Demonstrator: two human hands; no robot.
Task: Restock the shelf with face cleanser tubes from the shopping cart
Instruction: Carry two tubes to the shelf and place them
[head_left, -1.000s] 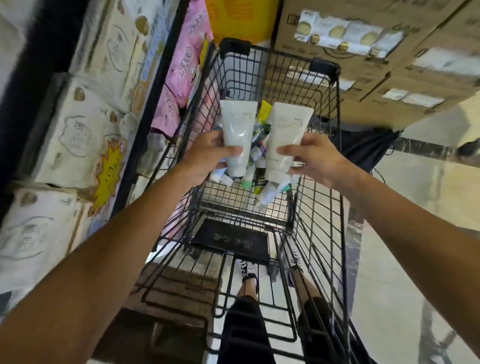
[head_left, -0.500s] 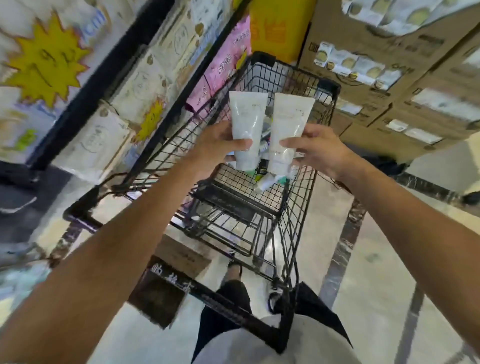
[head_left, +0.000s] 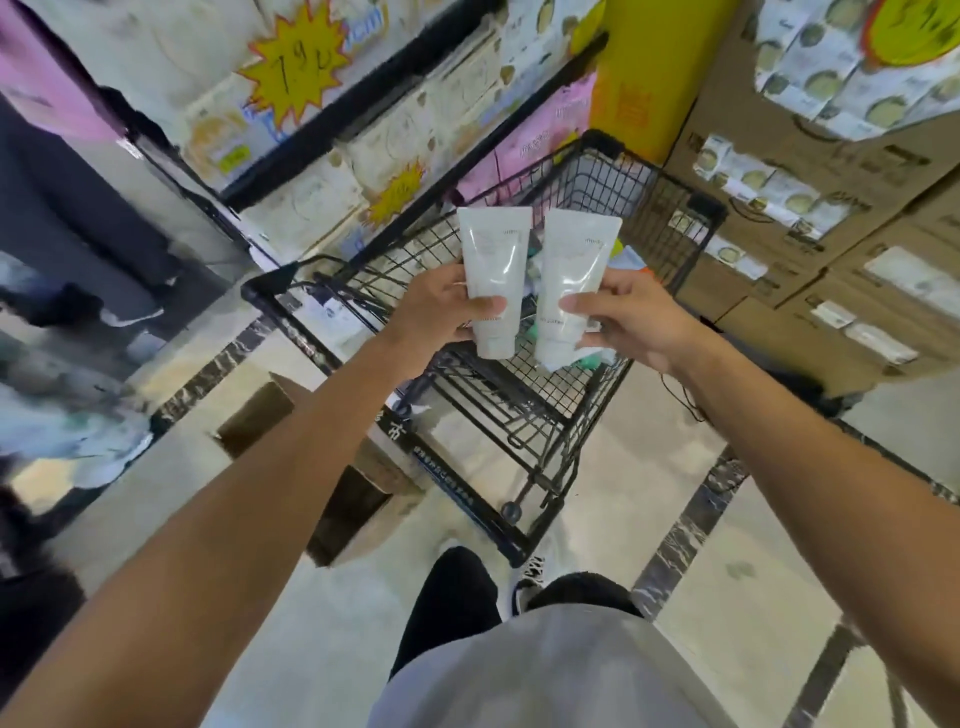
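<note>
Head view: left hand (head_left: 441, 306) and right hand (head_left: 631, 317) each pinch a white cleanser tube (head_left: 496, 275) low, above the shopping cart (head_left: 670, 208). Likely light, squashy, slick; hold near the cap.

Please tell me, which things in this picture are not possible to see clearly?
- Print on the left tube and right tube, head view: too small and blurred to read.
- Remaining tubes in the cart: mostly hidden behind the held tubes and the right hand.
- Fingers of the left hand: mostly behind its tube.
- Shelf goods at far left: motion-blurred.
</note>
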